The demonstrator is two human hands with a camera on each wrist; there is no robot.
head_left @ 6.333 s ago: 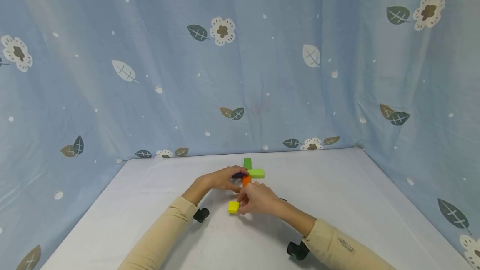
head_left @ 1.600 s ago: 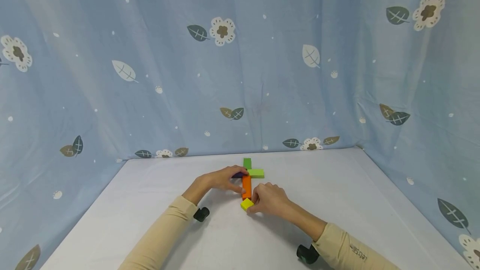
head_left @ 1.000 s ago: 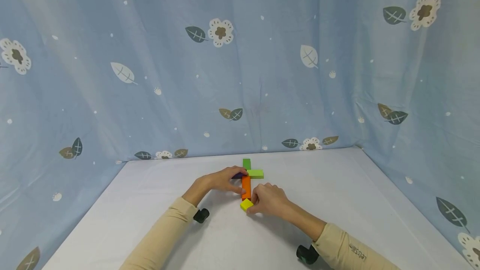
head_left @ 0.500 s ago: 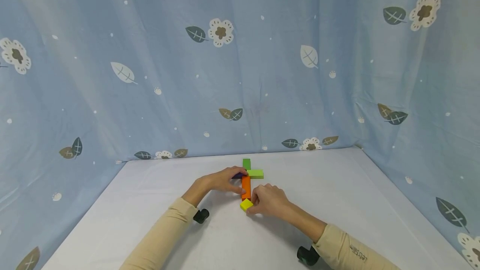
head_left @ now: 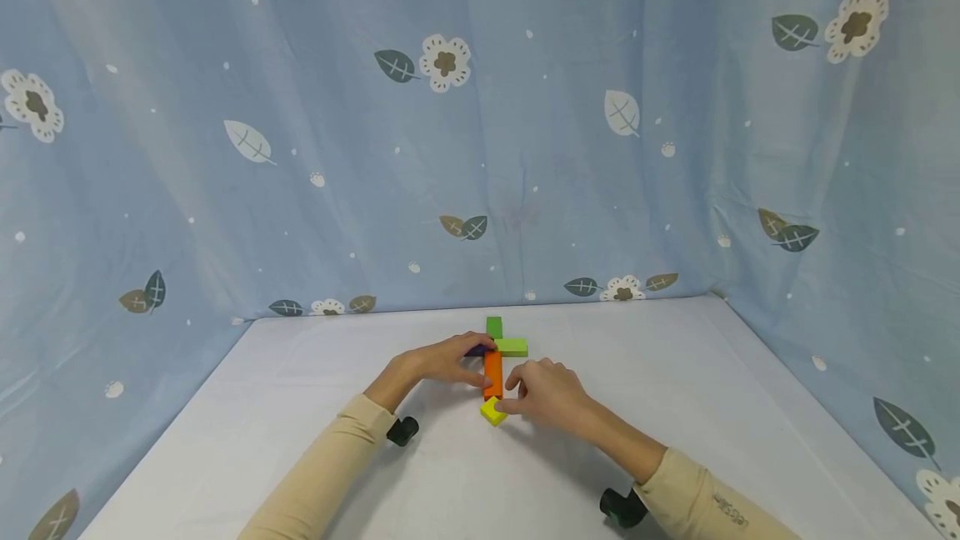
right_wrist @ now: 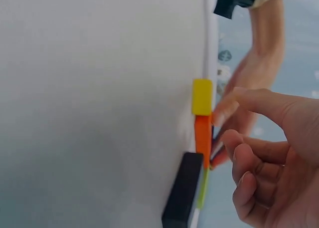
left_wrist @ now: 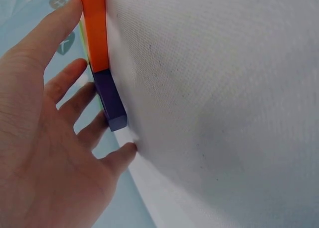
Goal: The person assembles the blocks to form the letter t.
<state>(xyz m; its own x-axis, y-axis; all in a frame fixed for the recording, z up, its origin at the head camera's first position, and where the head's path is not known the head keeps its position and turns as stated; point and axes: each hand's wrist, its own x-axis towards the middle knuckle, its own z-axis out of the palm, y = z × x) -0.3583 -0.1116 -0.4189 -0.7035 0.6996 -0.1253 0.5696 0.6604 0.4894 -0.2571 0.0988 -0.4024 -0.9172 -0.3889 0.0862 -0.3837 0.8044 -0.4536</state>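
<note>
An orange block (head_left: 492, 374) lies lengthwise on the white table, a yellow block (head_left: 492, 412) set cornerwise at its near end. Beyond it are a light green block (head_left: 512, 347), a green block (head_left: 494, 327) and a purple block (left_wrist: 110, 101). My left hand (head_left: 448, 358) spreads over the group from the left, thumb by the orange block, fingertips along the purple one. Just right of the yellow block is my right hand (head_left: 551, 394), thumb and index finger apart with nothing between them, thumb tip overlapping the yellow block in the head view.
A black block (right_wrist: 183, 190) lies close to the right hand in the right wrist view, hidden behind that hand in the head view. Black wrist cameras hang under both sleeves. A blue patterned curtain (head_left: 525, 148) borders the table (head_left: 660, 373) at the back and sides.
The right hand has brought the yellow block from the left to the orange block's near end, then let go and drawn back slightly right. The left hand stays in place.
</note>
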